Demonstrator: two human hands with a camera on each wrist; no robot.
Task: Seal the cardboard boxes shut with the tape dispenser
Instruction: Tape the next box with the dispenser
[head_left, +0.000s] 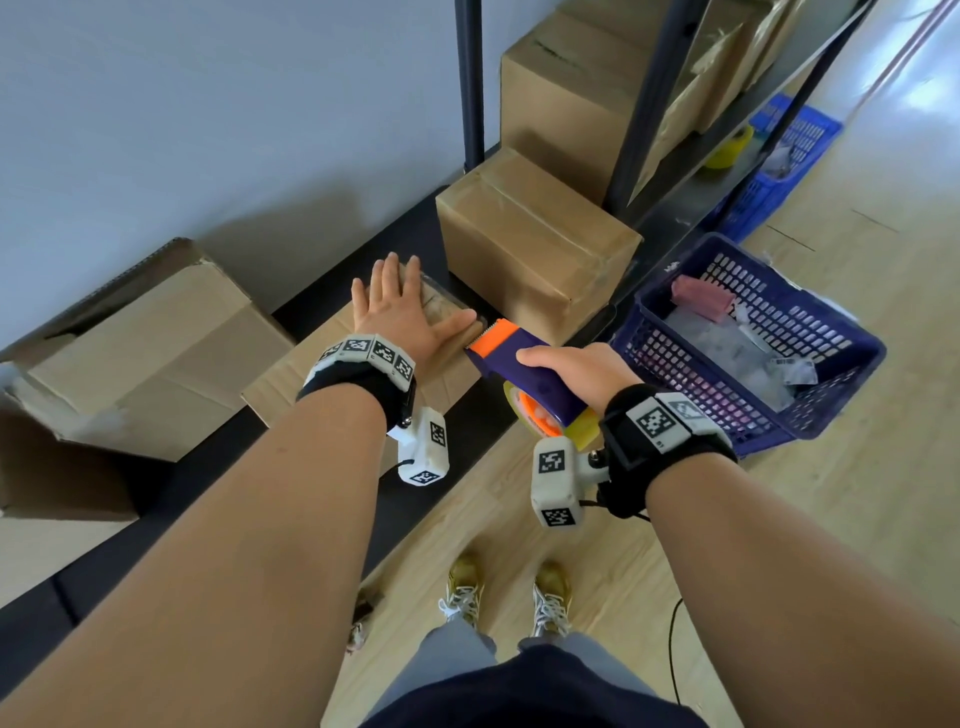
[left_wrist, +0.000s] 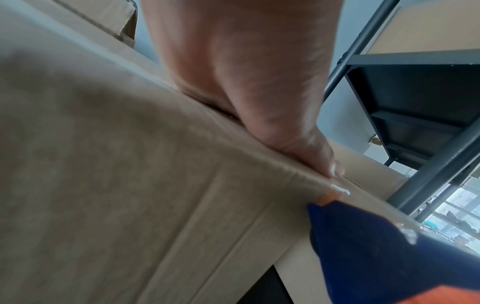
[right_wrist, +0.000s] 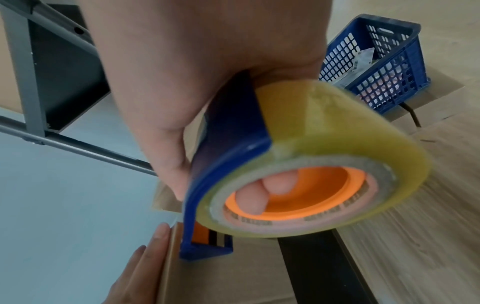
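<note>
Here the left hand (head_left: 402, 306) lay flat, fingers straight and spread, pressing on the top of a cardboard box (head_left: 291, 376) that sat on the dark low shelf (head_left: 171, 483). The right hand (head_left: 576, 371) was curled around the blue-and-orange tape dispenser (head_left: 511, 348), whose orange front end touched the box just beside the left thumb. A blue basket (head_left: 836, 400) stood nearby on the floor.
</note>
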